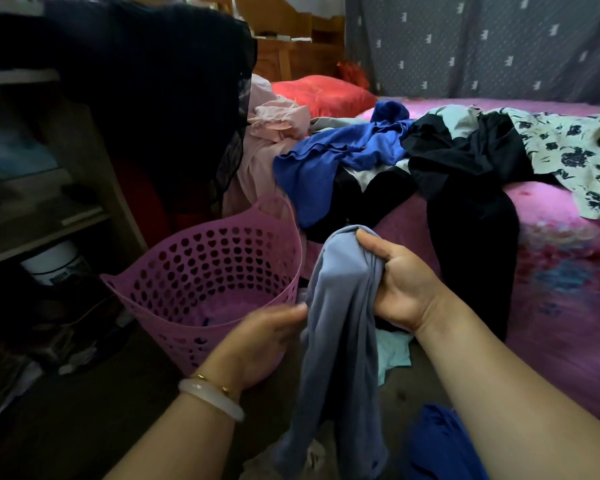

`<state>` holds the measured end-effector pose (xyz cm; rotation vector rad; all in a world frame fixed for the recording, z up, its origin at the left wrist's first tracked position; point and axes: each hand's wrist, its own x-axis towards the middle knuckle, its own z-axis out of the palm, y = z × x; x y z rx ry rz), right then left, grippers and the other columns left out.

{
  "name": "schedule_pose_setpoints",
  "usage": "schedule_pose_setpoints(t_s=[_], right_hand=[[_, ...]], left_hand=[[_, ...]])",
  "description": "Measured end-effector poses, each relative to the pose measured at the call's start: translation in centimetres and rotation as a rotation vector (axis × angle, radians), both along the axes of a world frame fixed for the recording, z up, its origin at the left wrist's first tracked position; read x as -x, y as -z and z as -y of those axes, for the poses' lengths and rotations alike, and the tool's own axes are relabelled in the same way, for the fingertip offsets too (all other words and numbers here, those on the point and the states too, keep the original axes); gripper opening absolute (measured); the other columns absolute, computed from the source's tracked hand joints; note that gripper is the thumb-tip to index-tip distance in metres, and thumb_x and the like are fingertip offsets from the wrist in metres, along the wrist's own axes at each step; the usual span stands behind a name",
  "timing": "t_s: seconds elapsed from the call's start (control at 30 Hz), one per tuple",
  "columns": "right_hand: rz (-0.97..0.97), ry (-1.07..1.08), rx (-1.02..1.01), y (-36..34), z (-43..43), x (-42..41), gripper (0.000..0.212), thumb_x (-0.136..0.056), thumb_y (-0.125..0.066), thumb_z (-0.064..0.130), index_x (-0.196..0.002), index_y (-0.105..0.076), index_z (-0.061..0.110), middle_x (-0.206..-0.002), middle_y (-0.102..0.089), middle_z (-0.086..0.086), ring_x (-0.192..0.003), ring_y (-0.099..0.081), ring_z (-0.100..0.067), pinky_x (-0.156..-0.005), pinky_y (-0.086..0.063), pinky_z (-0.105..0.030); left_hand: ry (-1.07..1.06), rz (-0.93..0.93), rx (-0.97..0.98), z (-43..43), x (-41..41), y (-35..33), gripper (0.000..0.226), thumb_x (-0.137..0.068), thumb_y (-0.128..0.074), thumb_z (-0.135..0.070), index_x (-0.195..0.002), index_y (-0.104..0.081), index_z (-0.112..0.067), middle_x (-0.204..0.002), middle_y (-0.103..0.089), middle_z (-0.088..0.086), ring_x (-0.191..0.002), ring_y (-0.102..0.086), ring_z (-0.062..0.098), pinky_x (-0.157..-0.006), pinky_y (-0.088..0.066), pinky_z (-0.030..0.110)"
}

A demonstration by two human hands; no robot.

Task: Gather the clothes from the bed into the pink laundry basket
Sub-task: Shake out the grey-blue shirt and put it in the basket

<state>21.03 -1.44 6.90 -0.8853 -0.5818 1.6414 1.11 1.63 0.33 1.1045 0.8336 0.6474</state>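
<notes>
My right hand [400,282] grips the bunched top of a grey-blue garment [340,341] that hangs down in front of me, right of the pink laundry basket [201,268]. My left hand [260,341] reaches its fingertips to the garment's left edge, just in front of the basket. The basket stands on the floor beside the bed and holds a little fabric at its bottom. On the pink bed [551,271] lie a bright blue garment [329,161], black clothes [471,209] draping over the edge, a white floral piece [575,150] and a pale pink garment [274,133].
A wooden shelf unit [49,202] stands at the left with dark clothing [153,98] hanging over it. A red pillow [323,95] lies at the bed's head. On the floor are a light teal cloth [392,351] and a blue cloth [440,441].
</notes>
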Motion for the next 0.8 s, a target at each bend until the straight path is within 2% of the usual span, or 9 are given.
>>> schedule_pose_setpoints(t_s=[0.07,0.2,0.3,0.4,0.53,0.6,0.67,0.73,0.8], right_hand=[[-0.013,-0.029,0.003,0.1,0.2,0.3,0.048,-0.091,-0.052,0.033,-0.124,-0.059,-0.002,-0.11,-0.067,-0.021,-0.1,-0.065,-0.03,-0.09,-0.053,-0.042],[-0.101,-0.096,-0.079,0.3,0.1,0.1,0.056,-0.088,-0.054,0.036,-0.133,-0.054,0.003,-0.115,-0.065,-0.021,-0.104,-0.065,-0.031,-0.093,-0.052,-0.043],[-0.139,-0.099,-0.172,0.8,-0.1,-0.4,0.064,-0.081,-0.066,0.04,-0.136,-0.053,0.01,-0.125,-0.062,-0.018,-0.112,-0.062,-0.031,-0.096,-0.052,-0.044],[-0.012,-0.123,-0.003,3.5,-0.3,-0.8,0.068,-0.078,-0.067,0.047,-0.13,-0.058,0.004,-0.129,-0.06,-0.021,-0.118,-0.06,-0.033,-0.097,-0.051,-0.043],[0.158,-0.098,0.144,5.1,-0.3,-2.3,0.06,-0.075,-0.065,0.042,-0.115,-0.064,-0.003,-0.115,-0.068,-0.023,-0.1,-0.07,-0.03,-0.081,-0.058,-0.037],[0.243,-0.119,0.146,4.9,-0.1,-3.1,0.054,-0.071,-0.067,0.039,-0.108,-0.067,-0.001,-0.11,-0.07,-0.021,-0.094,-0.071,-0.028,-0.077,-0.057,-0.035],[0.346,-0.169,0.194,5.2,0.2,-3.5,0.054,-0.069,-0.07,0.039,-0.106,-0.069,0.0,-0.107,-0.071,-0.02,-0.091,-0.07,-0.028,-0.079,-0.054,-0.036],[0.315,-0.155,0.201,5.3,0.4,-3.8,0.057,-0.067,-0.076,0.041,-0.105,-0.068,0.0,-0.102,-0.071,-0.021,-0.089,-0.069,-0.029,-0.08,-0.055,-0.036],[0.156,-0.103,0.158,5.2,0.1,-4.4,0.069,-0.058,-0.088,0.039,-0.108,-0.067,-0.004,-0.106,-0.069,-0.023,-0.093,-0.069,-0.032,-0.082,-0.058,-0.039]], left_hand=[[0.073,-0.132,0.057,0.7,-0.4,2.0,0.05,-0.076,-0.069,-0.035,-0.11,-0.068,0.001,-0.113,-0.068,0.022,-0.102,-0.065,0.029,-0.088,-0.052,0.038],[0.144,-0.164,0.175,1.6,-1.2,3.7,0.056,-0.067,-0.08,-0.039,-0.109,-0.07,-0.002,-0.112,-0.07,0.015,-0.108,-0.065,0.029,-0.094,-0.051,0.042],[0.032,-0.057,0.147,1.5,-1.9,3.3,0.042,-0.07,-0.077,-0.013,-0.109,-0.068,-0.002,-0.111,-0.069,0.019,-0.106,-0.065,0.032,-0.094,-0.051,0.043],[-0.061,0.067,0.076,0.6,-2.0,1.5,0.027,-0.082,-0.067,-0.01,-0.108,-0.067,-0.003,-0.111,-0.068,0.022,-0.106,-0.065,0.033,-0.096,-0.05,0.044],[-0.212,-0.041,-0.001,-0.1,-0.9,0.0,0.018,-0.093,-0.058,-0.027,-0.101,-0.067,-0.015,-0.097,-0.075,0.008,-0.091,-0.072,0.02,-0.073,-0.055,0.027],[-0.29,-0.078,-0.022,-0.6,-0.3,-0.2,0.021,-0.094,-0.055,-0.032,-0.104,-0.067,-0.018,-0.101,-0.073,0.008,-0.094,-0.069,0.02,-0.075,-0.054,0.028],[-0.357,-0.098,-0.05,-0.8,0.0,-0.8,0.018,-0.096,-0.053,-0.034,-0.095,-0.066,-0.021,-0.094,-0.07,0.003,-0.088,-0.066,0.016,-0.069,-0.051,0.027],[-0.415,-0.161,-0.138,-1.1,0.3,-1.7,0.022,-0.096,-0.051,-0.036,-0.084,-0.063,-0.023,-0.086,-0.067,0.0,-0.081,-0.063,0.014,-0.063,-0.048,0.025],[-0.494,-0.171,-0.19,-1.4,0.6,-2.1,0.024,-0.097,-0.051,-0.036,-0.082,-0.063,-0.021,-0.083,-0.066,0.0,-0.078,-0.063,0.014,-0.061,-0.047,0.025]])
